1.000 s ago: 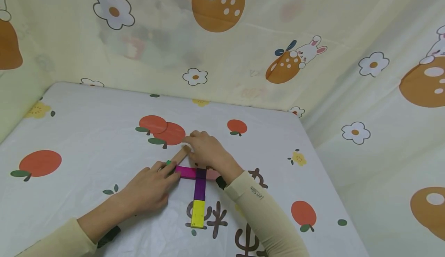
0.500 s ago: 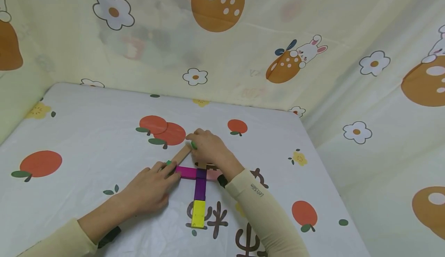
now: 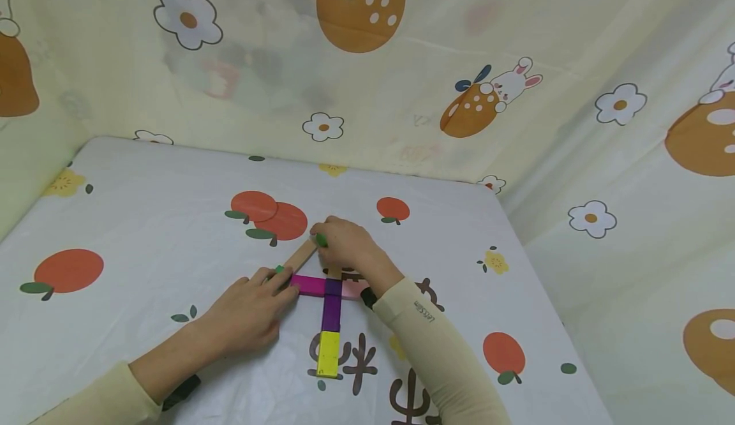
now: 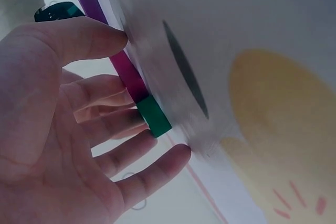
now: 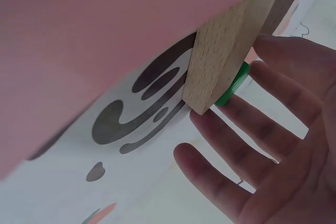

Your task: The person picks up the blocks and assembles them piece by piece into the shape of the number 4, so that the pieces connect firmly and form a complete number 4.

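Note:
Several coloured blocks form a joined figure on the table in the head view. My left hand (image 3: 247, 310) rests at its left side, fingers extended, fingertips on the green block (image 4: 154, 116) and at the magenta block (image 3: 308, 286). From there a plain wooden block (image 3: 300, 255) slants up to my right hand (image 3: 348, 244). That hand holds a small green piece (image 5: 232, 84) with thumb and fingertips, close against a wooden block (image 5: 215, 59). A purple block (image 3: 331, 311) and a yellow block (image 3: 328, 353) run toward me; a pink block (image 3: 353, 290) extends right, partly under the right wrist.
A white cloth (image 3: 161, 221) printed with fruit and flowers covers the table. Patterned curtains (image 3: 258, 93) hang behind it and at both sides. My right forearm (image 3: 436, 348) crosses over the table's right half.
My right hand has shifted slightly right, and the green piece has come into sight at its fingers. More of the wooden block below that hand shows. The left hand stays in place.

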Demonstrator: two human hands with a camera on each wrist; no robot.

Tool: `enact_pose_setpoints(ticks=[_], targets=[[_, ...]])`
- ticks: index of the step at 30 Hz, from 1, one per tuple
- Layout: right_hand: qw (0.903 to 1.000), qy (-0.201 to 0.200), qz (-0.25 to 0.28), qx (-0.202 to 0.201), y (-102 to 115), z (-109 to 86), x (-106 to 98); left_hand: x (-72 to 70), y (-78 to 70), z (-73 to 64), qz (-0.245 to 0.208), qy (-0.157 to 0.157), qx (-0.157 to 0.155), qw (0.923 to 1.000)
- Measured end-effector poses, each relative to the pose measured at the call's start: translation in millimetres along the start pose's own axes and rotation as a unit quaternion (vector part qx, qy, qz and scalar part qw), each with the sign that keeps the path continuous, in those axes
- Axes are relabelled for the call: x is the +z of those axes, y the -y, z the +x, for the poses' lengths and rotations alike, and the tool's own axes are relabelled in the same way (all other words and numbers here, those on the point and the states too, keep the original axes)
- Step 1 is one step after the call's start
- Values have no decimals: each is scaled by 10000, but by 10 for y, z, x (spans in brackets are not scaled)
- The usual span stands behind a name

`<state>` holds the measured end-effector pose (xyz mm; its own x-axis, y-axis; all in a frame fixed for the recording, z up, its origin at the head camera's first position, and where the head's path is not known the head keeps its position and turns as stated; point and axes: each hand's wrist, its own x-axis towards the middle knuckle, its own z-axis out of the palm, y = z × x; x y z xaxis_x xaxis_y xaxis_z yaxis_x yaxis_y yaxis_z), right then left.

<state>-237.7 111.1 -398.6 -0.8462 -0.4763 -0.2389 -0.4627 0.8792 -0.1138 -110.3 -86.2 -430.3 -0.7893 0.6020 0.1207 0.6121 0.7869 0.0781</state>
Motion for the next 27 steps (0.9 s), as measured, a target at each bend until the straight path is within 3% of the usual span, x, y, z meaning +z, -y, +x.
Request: enact_pose_setpoints(ticks=[18, 27], targets=[[9982, -197, -523, -235, 5, 36, 64, 13, 0, -14, 18, -56, 40, 10000], [9984, -225, -414, -300, 20, 27, 50, 11, 0, -18, 13, -58, 37, 10000]])
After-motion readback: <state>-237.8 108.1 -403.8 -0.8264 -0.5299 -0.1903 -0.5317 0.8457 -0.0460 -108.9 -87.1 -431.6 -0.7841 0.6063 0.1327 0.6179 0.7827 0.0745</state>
